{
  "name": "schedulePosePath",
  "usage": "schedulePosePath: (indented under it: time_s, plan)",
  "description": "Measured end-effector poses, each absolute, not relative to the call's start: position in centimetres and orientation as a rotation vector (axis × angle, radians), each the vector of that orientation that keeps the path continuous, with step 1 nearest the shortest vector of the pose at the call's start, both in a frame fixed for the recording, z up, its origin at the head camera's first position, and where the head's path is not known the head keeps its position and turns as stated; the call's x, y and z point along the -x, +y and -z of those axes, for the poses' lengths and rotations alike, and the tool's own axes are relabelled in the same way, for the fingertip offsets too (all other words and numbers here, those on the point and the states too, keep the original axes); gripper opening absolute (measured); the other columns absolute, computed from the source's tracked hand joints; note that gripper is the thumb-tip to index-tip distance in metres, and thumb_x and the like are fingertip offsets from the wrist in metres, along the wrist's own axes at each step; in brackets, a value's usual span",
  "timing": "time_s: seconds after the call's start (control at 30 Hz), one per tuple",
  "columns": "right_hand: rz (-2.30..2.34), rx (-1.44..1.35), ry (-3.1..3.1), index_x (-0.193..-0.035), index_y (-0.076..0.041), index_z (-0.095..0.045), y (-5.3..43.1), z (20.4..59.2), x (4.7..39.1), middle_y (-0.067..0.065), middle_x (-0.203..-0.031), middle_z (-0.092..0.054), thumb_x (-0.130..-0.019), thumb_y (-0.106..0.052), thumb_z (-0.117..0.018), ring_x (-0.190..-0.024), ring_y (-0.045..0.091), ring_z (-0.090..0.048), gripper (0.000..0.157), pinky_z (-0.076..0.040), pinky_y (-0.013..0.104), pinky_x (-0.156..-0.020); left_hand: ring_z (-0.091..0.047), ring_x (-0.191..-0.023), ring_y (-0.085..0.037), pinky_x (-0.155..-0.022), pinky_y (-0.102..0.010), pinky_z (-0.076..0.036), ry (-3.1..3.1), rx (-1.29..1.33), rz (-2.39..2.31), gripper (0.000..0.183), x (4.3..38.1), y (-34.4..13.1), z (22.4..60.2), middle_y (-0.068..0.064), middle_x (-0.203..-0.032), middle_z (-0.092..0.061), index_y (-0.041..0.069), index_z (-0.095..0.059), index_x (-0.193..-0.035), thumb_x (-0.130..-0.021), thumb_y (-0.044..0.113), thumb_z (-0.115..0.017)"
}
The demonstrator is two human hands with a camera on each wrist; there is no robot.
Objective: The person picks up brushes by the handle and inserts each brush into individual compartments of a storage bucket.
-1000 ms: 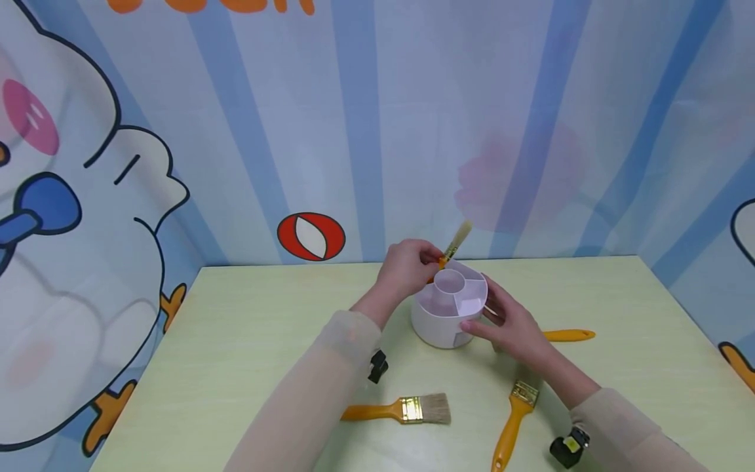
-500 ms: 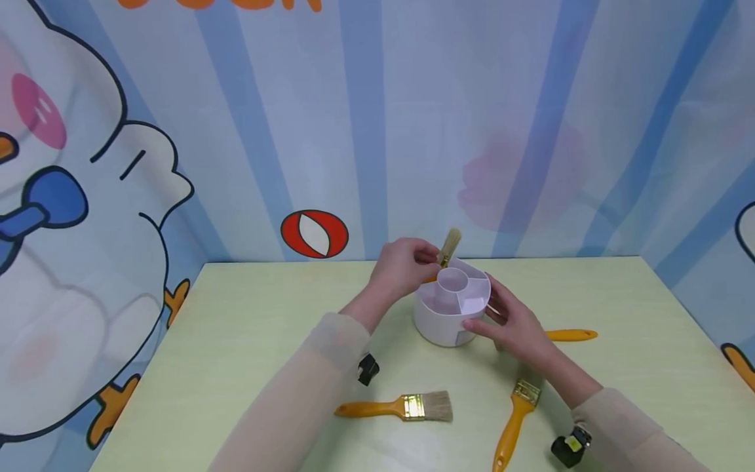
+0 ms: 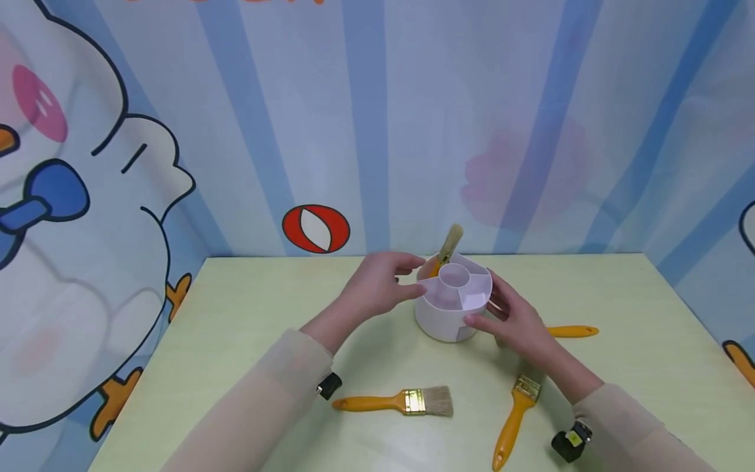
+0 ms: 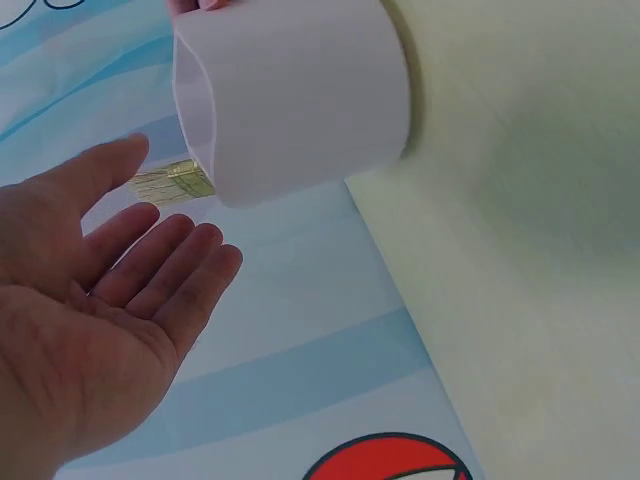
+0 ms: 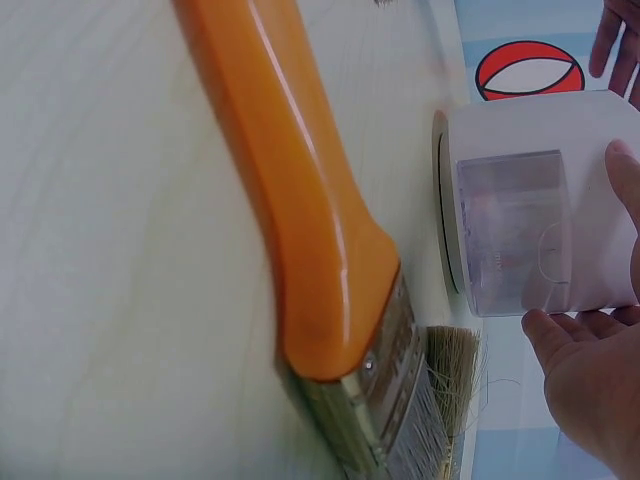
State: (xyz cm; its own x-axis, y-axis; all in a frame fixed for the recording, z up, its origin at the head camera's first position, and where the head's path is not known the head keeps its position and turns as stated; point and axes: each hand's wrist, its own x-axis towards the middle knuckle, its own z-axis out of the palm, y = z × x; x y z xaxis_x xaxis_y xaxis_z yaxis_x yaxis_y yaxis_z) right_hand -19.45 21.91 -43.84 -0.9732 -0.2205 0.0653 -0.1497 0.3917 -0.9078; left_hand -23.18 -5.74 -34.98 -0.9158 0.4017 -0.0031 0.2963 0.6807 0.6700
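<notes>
A round white compartment organizer (image 3: 436, 322) stands on the table, with divided sections around a central cup. One small paintbrush (image 3: 451, 242) leans in its back left compartment, bristles up and handle mostly hidden. My left hand (image 3: 377, 283) is beside the organizer's left rim, fingers extended and holding nothing. In the left wrist view, that hand (image 4: 110, 290) lies apart from the brush's bristles (image 4: 158, 186). With thumb in front and fingers behind, my right hand (image 3: 514, 326) holds the organizer's right side. A clear drawer-like panel (image 5: 515, 235) shows on the organizer's wall in the right wrist view.
In front lies a wide paintbrush (image 3: 377, 403) with an orange handle. Another orange-handled paintbrush (image 3: 512, 426) lies below my right forearm. A third handle (image 3: 573, 332) sticks out behind the right wrist. A patterned blue backdrop (image 3: 413, 131) rises at the table's (image 3: 265, 288) back edge.
My left hand has let go of the small paintbrush and drawn back left, leaving it leaning in the organizer. The right hand keeps its hold on the organizer.
</notes>
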Motion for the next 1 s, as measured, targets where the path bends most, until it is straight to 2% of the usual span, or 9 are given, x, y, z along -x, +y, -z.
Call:
schedulePosePath:
  time_s: [0.2, 0.47, 0.63, 0.8, 1.0]
  plan:
    - [1.653, 0.337, 2.572, -0.172, -0.011, -0.019, 22.0, 43.7, 19.4, 0.022, -0.172, -0.031, -0.098, -0.024, -0.082, -0.156, 0.047, -0.034, 0.098, -0.040, 0.049, -0.118, -0.065, -0.133, -0.027, -0.103, -0.044, -0.060, 2.760, -0.576, -0.919, 0.061, 21.7, -8.1, 35.8, -0.001, -0.148, -0.066, 0.023, -0.064, -0.151, -0.094, 0.032, -0.085]
    - [1.670, 0.344, 2.562, -0.172, -0.012, -0.019, 22.1, 43.8, 19.3, 0.021, -0.172, -0.031, -0.098, -0.023, -0.081, -0.156, 0.046, -0.033, 0.097, -0.039, 0.048, -0.118, -0.055, -0.143, -0.024, -0.117, -0.048, -0.049, 2.745, -0.658, -0.803, 0.072, 19.9, -10.4, 36.7, 0.002, -0.155, -0.061, 0.027, -0.058, -0.156, -0.091, 0.038, -0.088]
    - [1.660, 0.335, 2.566, -0.172, -0.011, -0.019, 22.0, 43.8, 19.2, 0.022, -0.172, -0.032, -0.098, -0.024, -0.082, -0.156, 0.047, -0.034, 0.098, -0.039, 0.049, -0.118, -0.048, -0.150, -0.023, -0.121, -0.050, -0.044, 2.718, -0.675, -0.734, 0.081, 18.7, -11.4, 37.4, 0.007, -0.162, -0.053, 0.032, -0.053, -0.159, -0.088, 0.041, -0.090]
    - [1.667, 0.342, 2.559, -0.172, -0.011, -0.019, 22.0, 43.8, 19.2, 0.022, -0.172, -0.032, -0.098, -0.023, -0.081, -0.156, 0.046, -0.034, 0.097, -0.039, 0.048, -0.118, -0.044, -0.153, -0.022, -0.123, -0.050, -0.042, 2.700, -0.741, -0.649, 0.088, 17.6, -12.3, 38.3, 0.008, -0.167, -0.046, 0.032, -0.051, -0.161, -0.085, 0.041, -0.092]
    - [1.678, 0.350, 2.552, -0.172, -0.011, -0.020, 22.0, 43.7, 19.1, 0.021, -0.172, -0.032, -0.098, -0.023, -0.081, -0.156, 0.045, -0.034, 0.097, -0.039, 0.047, -0.118, -0.045, -0.153, -0.023, -0.119, -0.052, -0.046, 2.689, -0.814, -0.533, 0.091, 16.4, -13.0, 39.6, 0.006, -0.169, -0.044, 0.030, -0.050, -0.162, -0.083, 0.043, -0.093]
